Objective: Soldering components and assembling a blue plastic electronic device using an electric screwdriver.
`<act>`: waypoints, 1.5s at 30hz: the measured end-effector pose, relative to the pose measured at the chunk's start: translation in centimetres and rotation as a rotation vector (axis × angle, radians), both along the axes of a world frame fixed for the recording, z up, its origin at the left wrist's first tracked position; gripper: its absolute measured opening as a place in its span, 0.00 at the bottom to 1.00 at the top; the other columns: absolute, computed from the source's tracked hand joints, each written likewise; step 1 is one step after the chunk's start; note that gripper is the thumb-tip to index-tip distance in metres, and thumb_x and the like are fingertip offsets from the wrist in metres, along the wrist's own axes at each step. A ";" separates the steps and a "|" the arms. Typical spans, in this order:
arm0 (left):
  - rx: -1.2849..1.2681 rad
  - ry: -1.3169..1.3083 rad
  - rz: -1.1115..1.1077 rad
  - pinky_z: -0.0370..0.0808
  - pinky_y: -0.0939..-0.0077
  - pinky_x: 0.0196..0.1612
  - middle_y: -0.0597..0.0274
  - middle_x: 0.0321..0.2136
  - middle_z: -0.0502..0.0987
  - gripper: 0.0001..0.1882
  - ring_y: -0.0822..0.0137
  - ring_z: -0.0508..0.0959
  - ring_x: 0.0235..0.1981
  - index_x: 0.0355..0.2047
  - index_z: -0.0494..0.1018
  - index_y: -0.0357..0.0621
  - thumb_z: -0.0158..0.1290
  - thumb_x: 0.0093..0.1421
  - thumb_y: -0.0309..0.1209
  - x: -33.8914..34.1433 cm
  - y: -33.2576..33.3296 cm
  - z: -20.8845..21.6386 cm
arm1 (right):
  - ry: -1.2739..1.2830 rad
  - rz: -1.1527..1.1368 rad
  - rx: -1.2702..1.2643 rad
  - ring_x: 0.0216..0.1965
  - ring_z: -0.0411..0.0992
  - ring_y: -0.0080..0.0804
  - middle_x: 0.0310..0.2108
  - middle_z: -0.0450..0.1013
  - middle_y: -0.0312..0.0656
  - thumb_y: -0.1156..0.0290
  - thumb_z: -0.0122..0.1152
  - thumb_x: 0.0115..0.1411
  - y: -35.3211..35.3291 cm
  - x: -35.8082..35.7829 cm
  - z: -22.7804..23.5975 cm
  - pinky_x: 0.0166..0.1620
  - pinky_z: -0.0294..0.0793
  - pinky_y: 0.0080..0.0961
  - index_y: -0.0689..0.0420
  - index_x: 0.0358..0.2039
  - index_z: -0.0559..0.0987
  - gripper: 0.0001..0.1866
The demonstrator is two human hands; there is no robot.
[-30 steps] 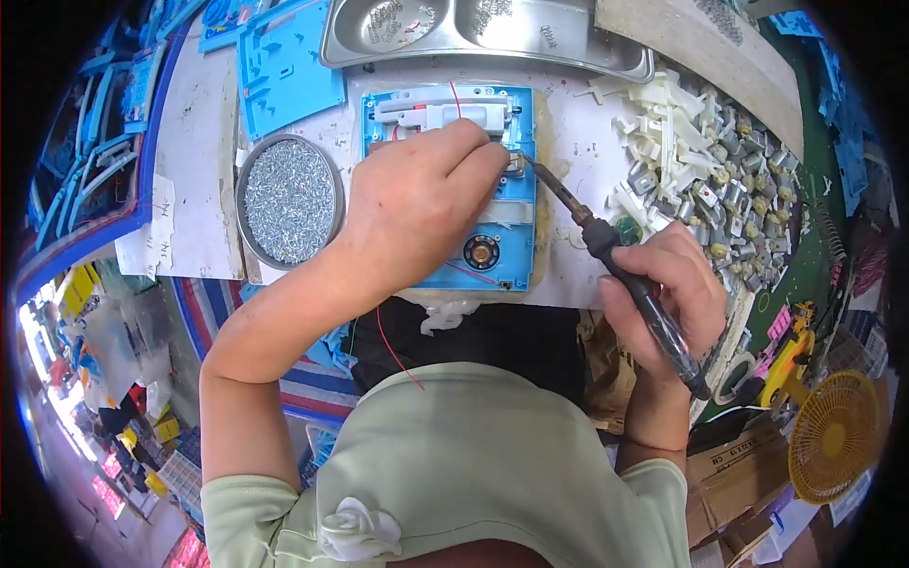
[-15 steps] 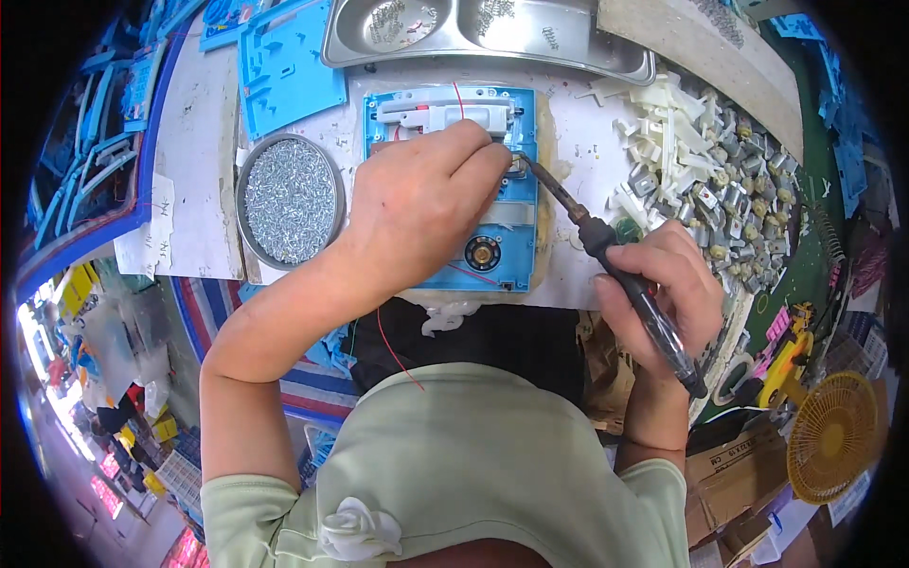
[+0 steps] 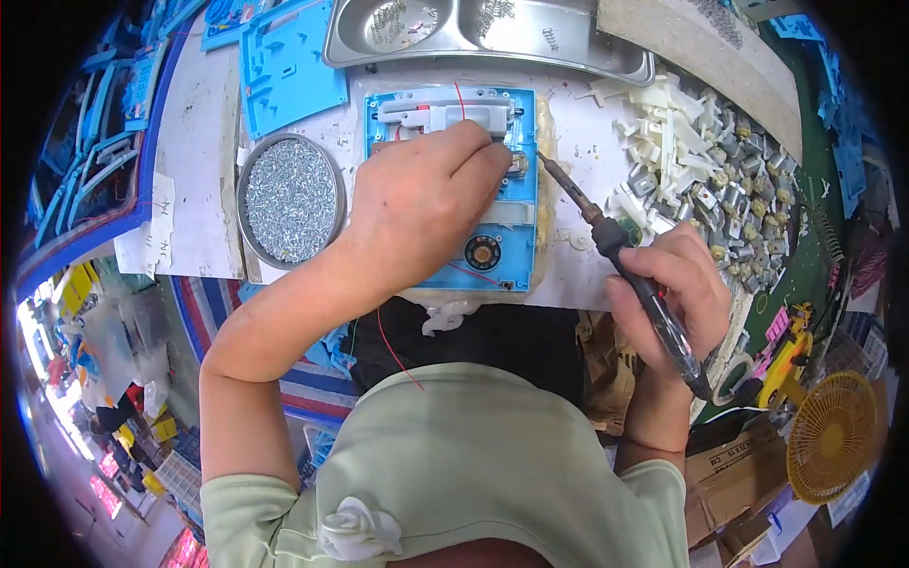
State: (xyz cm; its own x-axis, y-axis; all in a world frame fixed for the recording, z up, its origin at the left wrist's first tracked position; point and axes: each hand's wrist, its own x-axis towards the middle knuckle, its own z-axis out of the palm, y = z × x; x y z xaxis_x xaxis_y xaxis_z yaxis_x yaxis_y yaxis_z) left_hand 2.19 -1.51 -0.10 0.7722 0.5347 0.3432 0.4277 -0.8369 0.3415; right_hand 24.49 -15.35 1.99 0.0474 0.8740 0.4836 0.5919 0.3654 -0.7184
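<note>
Pulling soldering iron (image 3: 625, 260) back | right hand (image 3: 677, 293) lower | left hand (image 3: 417, 204) unmoved

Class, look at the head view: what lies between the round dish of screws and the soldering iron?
The blue plastic panel, with the left hand resting on it.

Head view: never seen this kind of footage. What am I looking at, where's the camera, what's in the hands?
There is no machine here: a person works with two bare hands, filmed by a wide fisheye camera on their head that looks down, so straight edges curve near the rim. The left hand presses on a blue plastic assembly with a small round speaker and thin red wires. The right hand holds a soldering iron, its tip pointing at the assembly's right edge. On the white bench lie a round tin of small screws, a steel tray behind, and a pile of white plastic parts and small metal pieces to the right.
</note>
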 end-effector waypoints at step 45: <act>0.272 0.112 -0.582 0.67 0.60 0.55 0.68 0.38 0.75 0.14 0.65 0.75 0.40 0.36 0.81 0.52 0.60 0.46 0.32 -1.8 5.4 1.4 | 0.026 -0.119 -0.088 0.24 0.66 0.32 0.23 0.72 0.41 0.82 0.74 0.48 -1.5 0.4 0.6 0.30 0.63 0.26 0.63 0.38 0.81 0.16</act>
